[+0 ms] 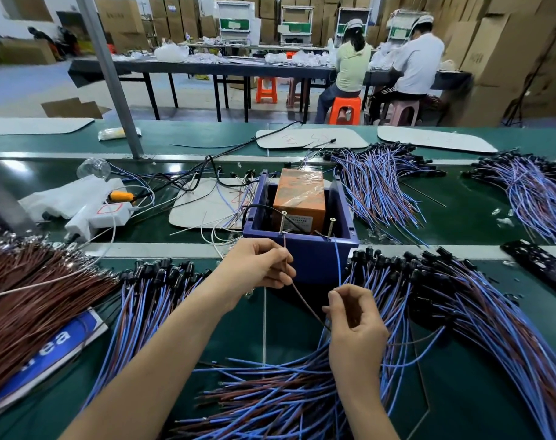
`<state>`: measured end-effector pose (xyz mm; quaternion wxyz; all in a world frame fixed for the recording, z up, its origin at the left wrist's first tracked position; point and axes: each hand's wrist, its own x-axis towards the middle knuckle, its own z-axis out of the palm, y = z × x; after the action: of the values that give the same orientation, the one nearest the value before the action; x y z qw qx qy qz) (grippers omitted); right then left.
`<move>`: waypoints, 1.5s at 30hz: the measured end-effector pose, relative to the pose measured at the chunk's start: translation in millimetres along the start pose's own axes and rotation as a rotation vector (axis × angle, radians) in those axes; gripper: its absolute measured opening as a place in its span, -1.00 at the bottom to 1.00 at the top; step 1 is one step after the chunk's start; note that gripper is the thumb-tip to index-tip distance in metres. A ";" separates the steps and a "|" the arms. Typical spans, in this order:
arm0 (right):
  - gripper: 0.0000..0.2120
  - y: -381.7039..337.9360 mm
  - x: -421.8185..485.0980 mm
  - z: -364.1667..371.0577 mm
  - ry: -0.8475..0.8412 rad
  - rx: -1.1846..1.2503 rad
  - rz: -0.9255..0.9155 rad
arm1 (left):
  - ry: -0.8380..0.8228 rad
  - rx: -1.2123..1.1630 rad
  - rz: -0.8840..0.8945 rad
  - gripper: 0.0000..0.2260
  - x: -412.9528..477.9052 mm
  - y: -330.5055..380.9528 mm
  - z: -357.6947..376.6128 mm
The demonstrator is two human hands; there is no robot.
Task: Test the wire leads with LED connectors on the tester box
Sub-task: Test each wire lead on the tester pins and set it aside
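Left hand (257, 265) pinches brown lead (305, 304) by tester box (314, 260), right hand (356, 325) seemingly blue lead (337, 262)

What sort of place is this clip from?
Most likely a small electronics factory line. Heaps of blue and brown leads cover the green bench. The left hand and right hand hold one lead at the screws on the tester box. Cartons are stacked behind workers.

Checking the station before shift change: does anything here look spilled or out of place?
Small clear bits lie scattered on the green belt, right of the tester box, loose from the wire bundles. Too small to identify.
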<state>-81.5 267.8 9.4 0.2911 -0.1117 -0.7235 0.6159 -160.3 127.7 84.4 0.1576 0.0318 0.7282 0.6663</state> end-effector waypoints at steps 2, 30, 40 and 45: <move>-0.84 1.4 0.0 0.8 -0.012 -0.001 -0.006 | 0.023 -0.001 0.010 -0.83 0.4 0.3 -0.2; -0.74 -0.2 -2.2 -0.2 -0.233 -0.024 -0.202 | -0.370 0.043 0.013 -0.70 -11.0 2.5 0.8; -0.76 1.8 7.1 -10.5 -0.166 -0.340 -0.421 | -0.330 -0.088 0.175 -0.70 -13.1 11.6 -6.9; -0.67 4.6 15.4 -14.9 0.107 -0.465 -0.501 | -0.198 -0.309 0.267 -0.67 -20.8 33.4 -42.5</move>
<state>-86.5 289.1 10.5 0.4376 -0.0260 -0.8330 0.3374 -157.6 85.3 123.6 0.1416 0.1686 0.5878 0.7785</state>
